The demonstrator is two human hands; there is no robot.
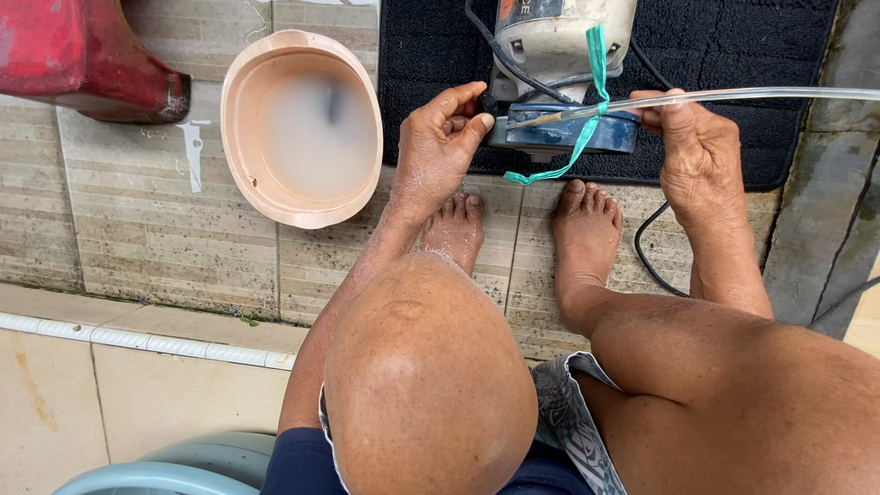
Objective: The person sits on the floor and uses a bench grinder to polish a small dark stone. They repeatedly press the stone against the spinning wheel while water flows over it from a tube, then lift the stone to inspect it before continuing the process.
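Beige tiled floor (137, 220), black mat (733, 55), white tile edging (137, 341), daylight

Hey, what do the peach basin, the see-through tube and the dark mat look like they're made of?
Peach basin: likely plastic, smooth matte moulded rim, cloudy water inside. See-through tube: probably soft vinyl, clear, glossy and slightly bowed. Dark mat: seems woven or rubbery textile, a fine ribbed weave showing. The right hand touches the tube.
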